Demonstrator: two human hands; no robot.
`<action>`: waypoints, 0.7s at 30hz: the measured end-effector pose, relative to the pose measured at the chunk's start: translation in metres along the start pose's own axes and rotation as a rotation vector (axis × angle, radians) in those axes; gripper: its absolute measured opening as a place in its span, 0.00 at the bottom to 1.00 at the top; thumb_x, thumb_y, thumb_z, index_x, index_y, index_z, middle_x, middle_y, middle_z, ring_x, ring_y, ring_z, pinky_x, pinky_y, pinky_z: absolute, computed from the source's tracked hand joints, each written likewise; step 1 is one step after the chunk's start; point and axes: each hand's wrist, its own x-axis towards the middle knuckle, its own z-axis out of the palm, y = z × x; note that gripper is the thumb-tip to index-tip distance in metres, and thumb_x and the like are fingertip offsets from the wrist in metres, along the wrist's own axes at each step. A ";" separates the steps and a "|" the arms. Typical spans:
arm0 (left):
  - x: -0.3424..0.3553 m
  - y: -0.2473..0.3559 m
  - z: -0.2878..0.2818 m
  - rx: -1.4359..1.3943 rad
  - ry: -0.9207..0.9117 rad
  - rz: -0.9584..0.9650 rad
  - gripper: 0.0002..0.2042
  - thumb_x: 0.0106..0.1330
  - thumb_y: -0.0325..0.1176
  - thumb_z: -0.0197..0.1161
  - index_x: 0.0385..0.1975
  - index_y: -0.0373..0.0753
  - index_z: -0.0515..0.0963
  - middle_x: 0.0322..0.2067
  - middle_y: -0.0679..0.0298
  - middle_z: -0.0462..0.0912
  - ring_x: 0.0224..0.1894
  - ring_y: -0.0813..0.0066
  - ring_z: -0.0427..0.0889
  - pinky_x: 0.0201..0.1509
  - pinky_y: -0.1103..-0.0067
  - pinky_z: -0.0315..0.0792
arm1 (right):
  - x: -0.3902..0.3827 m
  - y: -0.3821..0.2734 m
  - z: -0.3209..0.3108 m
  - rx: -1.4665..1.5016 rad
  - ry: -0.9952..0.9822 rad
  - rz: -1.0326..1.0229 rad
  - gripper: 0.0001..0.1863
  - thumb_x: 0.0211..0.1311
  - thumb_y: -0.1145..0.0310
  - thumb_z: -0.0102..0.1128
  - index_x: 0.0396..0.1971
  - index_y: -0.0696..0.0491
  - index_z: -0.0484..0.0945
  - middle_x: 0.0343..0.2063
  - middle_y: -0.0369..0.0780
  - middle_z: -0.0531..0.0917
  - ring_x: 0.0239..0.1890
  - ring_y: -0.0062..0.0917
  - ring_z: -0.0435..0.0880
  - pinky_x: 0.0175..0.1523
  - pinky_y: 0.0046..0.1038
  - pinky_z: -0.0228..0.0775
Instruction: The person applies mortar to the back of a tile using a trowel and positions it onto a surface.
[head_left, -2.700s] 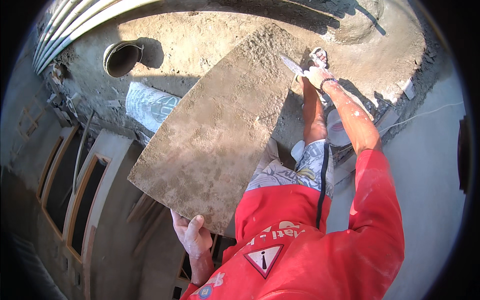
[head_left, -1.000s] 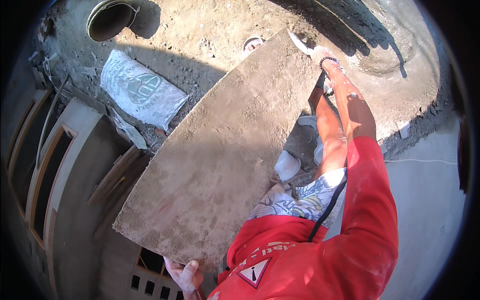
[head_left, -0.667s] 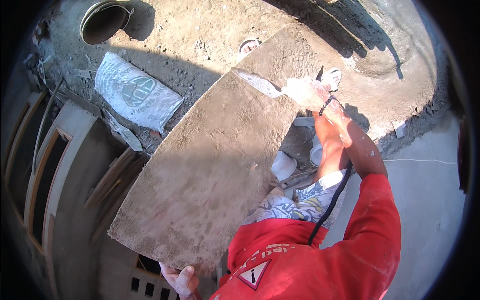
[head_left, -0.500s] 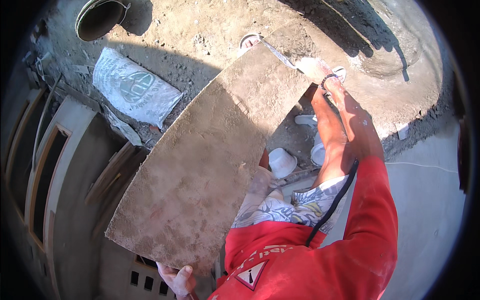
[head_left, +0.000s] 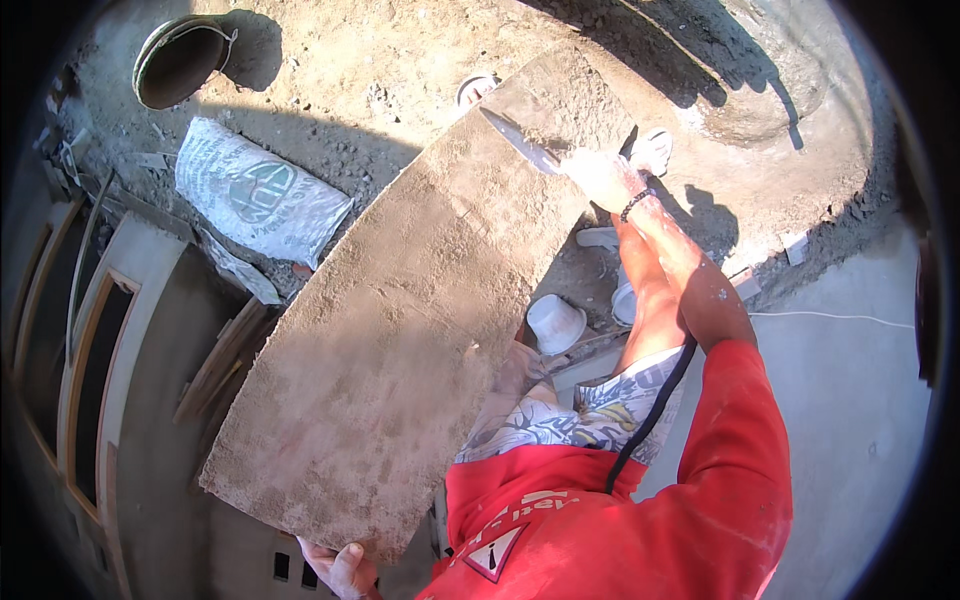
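Note:
A long slab (head_left: 400, 300) coated in rough grey-brown mortar slants across the middle, from lower left to upper right. My left hand (head_left: 340, 568) grips its near end at the bottom edge, the thumb on top and the other fingers mostly beneath. Near the slab's far end, my right hand (head_left: 603, 178) is closed round the handle of a trowel (head_left: 520, 140). Its thin metal blade lies tilted across the mortared face. The hand's fingers hide most of the handle.
A white woven sack (head_left: 262, 195) lies left on sandy ground, below a bucket (head_left: 180, 62). White plastic tubs (head_left: 556, 324) stand by my legs. Window frames (head_left: 88, 380) line the left wall. A smooth grey surface (head_left: 840, 400) spans the right, with rubble along its edge.
My right hand has drawn the trowel nearer and leftward along the slab, exposing more of its far end beyond the blade. My left hand keeps its hold; the whole view has shifted slightly.

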 end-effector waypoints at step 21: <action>-0.013 0.017 0.020 0.148 0.133 -0.185 0.40 0.44 0.21 0.60 0.62 0.35 0.51 0.54 0.52 0.66 0.54 0.55 0.68 0.48 0.62 0.71 | 0.101 0.161 -0.015 -0.015 -0.059 0.135 0.17 0.63 0.58 0.38 0.38 0.51 0.76 0.32 0.46 0.80 0.40 0.42 0.77 0.43 0.40 0.68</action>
